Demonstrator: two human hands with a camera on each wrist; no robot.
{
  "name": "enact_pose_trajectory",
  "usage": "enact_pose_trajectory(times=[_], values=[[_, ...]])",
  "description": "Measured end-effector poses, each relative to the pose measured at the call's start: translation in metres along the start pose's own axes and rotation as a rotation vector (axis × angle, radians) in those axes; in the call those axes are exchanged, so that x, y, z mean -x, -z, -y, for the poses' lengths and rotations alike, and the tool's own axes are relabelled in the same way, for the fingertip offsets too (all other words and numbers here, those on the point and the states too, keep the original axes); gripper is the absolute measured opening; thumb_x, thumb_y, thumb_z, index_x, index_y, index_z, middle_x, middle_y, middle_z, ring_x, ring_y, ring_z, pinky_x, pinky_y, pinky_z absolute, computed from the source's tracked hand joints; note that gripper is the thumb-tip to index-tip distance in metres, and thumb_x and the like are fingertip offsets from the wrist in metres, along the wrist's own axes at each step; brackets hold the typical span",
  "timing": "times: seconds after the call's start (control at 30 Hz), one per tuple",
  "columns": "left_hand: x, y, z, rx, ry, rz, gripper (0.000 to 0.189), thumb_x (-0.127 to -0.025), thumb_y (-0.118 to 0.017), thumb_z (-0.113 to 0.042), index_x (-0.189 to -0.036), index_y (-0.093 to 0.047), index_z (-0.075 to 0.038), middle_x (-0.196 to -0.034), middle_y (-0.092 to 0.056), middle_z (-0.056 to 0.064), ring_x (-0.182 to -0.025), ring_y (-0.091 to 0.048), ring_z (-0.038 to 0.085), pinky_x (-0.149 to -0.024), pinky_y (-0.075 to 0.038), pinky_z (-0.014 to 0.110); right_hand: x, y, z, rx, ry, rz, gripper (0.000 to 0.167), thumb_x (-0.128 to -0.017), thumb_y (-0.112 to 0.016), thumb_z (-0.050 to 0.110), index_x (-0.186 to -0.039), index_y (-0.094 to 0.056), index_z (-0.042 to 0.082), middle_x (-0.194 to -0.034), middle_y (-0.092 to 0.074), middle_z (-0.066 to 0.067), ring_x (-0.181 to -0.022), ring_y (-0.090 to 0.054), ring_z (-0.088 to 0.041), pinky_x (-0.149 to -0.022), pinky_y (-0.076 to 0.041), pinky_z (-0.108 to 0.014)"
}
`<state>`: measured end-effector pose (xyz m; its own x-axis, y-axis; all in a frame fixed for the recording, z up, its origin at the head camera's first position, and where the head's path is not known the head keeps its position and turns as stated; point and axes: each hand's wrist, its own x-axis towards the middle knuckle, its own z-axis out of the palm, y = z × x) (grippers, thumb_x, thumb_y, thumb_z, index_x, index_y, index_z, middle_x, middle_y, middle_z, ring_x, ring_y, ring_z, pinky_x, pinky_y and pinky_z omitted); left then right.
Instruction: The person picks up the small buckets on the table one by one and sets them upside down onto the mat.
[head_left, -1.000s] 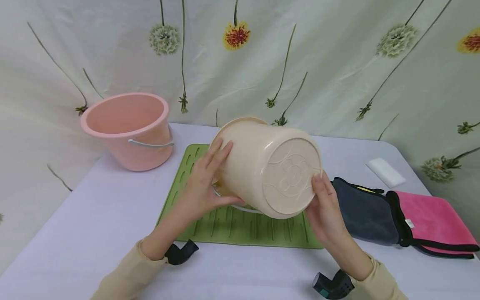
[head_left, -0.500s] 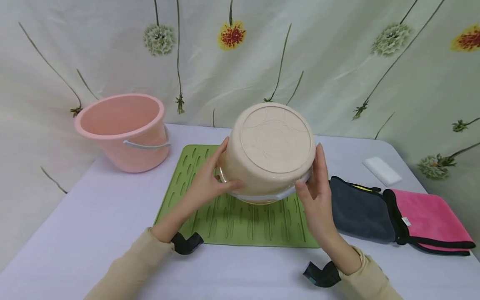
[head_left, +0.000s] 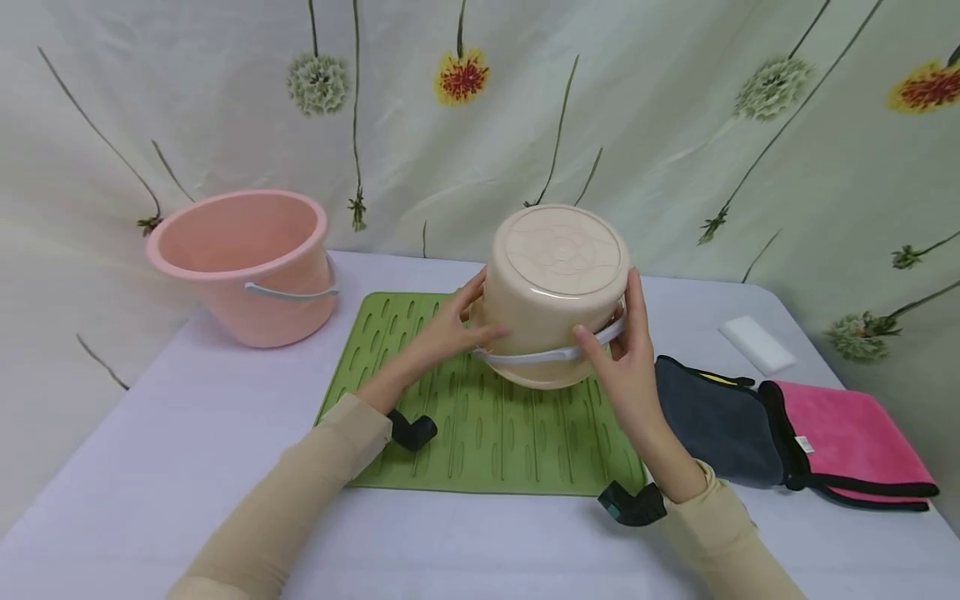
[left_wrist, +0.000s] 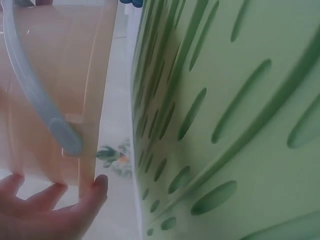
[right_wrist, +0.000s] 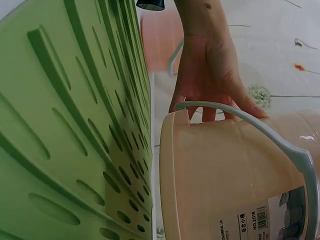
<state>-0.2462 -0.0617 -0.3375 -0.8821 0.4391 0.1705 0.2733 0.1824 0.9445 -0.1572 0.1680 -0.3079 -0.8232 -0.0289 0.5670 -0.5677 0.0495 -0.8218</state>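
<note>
A cream plastic bucket [head_left: 561, 287] is tipped upside down, its embossed base turned up. Its pale grey handle [head_left: 532, 357] hangs against the wall near the rim. My left hand [head_left: 450, 327] grips the bucket's left side, fingers spread on the wall and near the rim. On the right side, my right hand [head_left: 626, 358] holds it, thumb by the handle. Both wrist views show a gap between the bucket's rim and the green ridged mat [head_left: 487, 450]. A printed label [right_wrist: 260, 220] shows on the bucket in the right wrist view.
A pink bucket [head_left: 255, 308] with a pale handle stands upright at the back left. To the right lie a dark blue cloth [head_left: 712, 421], a pink cloth [head_left: 847, 425] and a white block [head_left: 757, 344]. A flowered curtain [head_left: 660, 125] hangs behind the table.
The cream bucket has turned from lying sideways, base toward the right, to base up. Over the last half second it has moved slightly away and right, with both hands still on it.
</note>
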Motion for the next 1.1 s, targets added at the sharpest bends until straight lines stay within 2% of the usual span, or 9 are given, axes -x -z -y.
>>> enact_pose_trajectory(times=[0.17,0.2,0.33,0.43,0.53,0.67,0.87,0.97,1.1], values=[[-0.014,-0.004,0.013,0.032,0.044,0.016,0.089,-0.082,-0.074,-0.028,-0.147,-0.016,-0.042,-0.153,-0.016,0.007,-0.136,-0.018,0.03,-0.1,-0.026,0.055,-0.005,0.01,-0.024,-0.017,-0.017,0.013,0.081,-0.091,-0.053,-0.004,-0.151,-0.002,0.014,-0.155,-0.001,0.0,-0.139,-0.006,-0.021,-0.108,-0.02,-0.038],[-0.016,-0.005,0.015,0.044,0.052,0.023,0.09,-0.082,-0.074,-0.028,-0.148,-0.015,-0.042,-0.153,-0.016,0.007,-0.136,-0.018,0.03,-0.101,-0.025,0.055,-0.006,0.012,-0.028,-0.014,-0.025,0.017,0.08,-0.092,-0.053,-0.002,-0.151,-0.003,0.017,-0.155,-0.003,0.002,-0.139,-0.009,-0.021,-0.106,-0.023,-0.038],[-0.023,-0.009,0.023,0.08,0.059,0.046,0.089,-0.084,-0.072,-0.026,-0.149,-0.012,-0.039,-0.153,-0.017,0.008,-0.136,-0.017,0.03,-0.103,-0.023,0.054,-0.008,0.02,-0.043,0.012,-0.035,0.034,0.07,-0.097,-0.047,0.006,-0.151,-0.005,0.024,-0.154,-0.006,0.006,-0.138,-0.013,-0.019,-0.105,-0.024,-0.039],[-0.026,-0.011,0.029,0.093,0.057,0.058,0.087,-0.086,-0.07,-0.023,-0.15,-0.011,-0.036,-0.152,-0.018,0.01,-0.136,-0.018,0.031,-0.103,-0.022,0.054,-0.008,0.023,-0.049,0.015,-0.04,0.046,0.062,-0.101,-0.039,0.01,-0.151,-0.006,0.022,-0.154,-0.005,0.006,-0.139,-0.008,-0.015,-0.108,-0.017,-0.042],[-0.027,-0.012,0.036,0.075,0.074,0.068,0.085,-0.087,-0.068,-0.024,-0.15,-0.011,-0.035,-0.151,-0.02,0.011,-0.135,-0.021,0.031,-0.103,-0.024,0.052,-0.007,0.025,-0.054,0.002,-0.086,0.065,0.057,-0.103,-0.033,0.014,-0.151,-0.004,0.021,-0.155,-0.002,0.006,-0.139,-0.002,-0.013,-0.109,-0.012,-0.045],[-0.029,-0.014,0.044,0.062,0.094,0.079,0.085,-0.087,-0.069,-0.027,-0.149,-0.012,-0.037,-0.151,-0.022,0.011,-0.133,-0.026,0.03,-0.102,-0.026,0.05,-0.005,0.026,-0.057,-0.006,-0.14,0.066,0.055,-0.104,-0.029,0.019,-0.151,-0.002,0.022,-0.154,-0.001,0.006,-0.139,-0.002,-0.012,-0.108,-0.012,-0.049],[-0.029,-0.017,0.045,0.046,0.119,0.069,0.087,-0.085,-0.07,-0.032,-0.15,-0.011,-0.036,-0.152,-0.02,0.01,-0.135,-0.022,0.032,-0.103,-0.023,0.052,-0.004,0.027,-0.062,-0.058,-0.152,0.037,0.053,-0.104,-0.027,0.022,-0.151,-0.003,0.022,-0.154,-0.003,0.007,-0.138,-0.004,-0.009,-0.108,-0.013,-0.049],[-0.028,-0.017,0.045,0.029,0.127,0.073,0.087,-0.086,-0.069,-0.033,-0.15,-0.01,-0.034,-0.152,-0.019,0.009,-0.135,-0.021,0.031,-0.103,-0.023,0.052,-0.001,0.029,-0.061,-0.053,-0.212,0.02,0.054,-0.104,-0.029,0.026,-0.151,-0.003,0.023,-0.155,-0.005,0.004,-0.139,-0.006,-0.013,-0.107,-0.014,-0.05],[-0.024,-0.014,0.041,-0.019,0.105,0.107,0.086,-0.088,-0.067,-0.033,-0.151,-0.009,-0.03,-0.153,-0.016,0.01,-0.136,-0.018,0.029,-0.104,-0.023,0.051,0.006,0.035,-0.054,0.004,-0.338,0.022,0.058,-0.103,-0.031,0.034,-0.151,-0.001,0.026,-0.155,-0.005,-0.002,-0.139,-0.009,-0.022,-0.106,-0.014,-0.054]])
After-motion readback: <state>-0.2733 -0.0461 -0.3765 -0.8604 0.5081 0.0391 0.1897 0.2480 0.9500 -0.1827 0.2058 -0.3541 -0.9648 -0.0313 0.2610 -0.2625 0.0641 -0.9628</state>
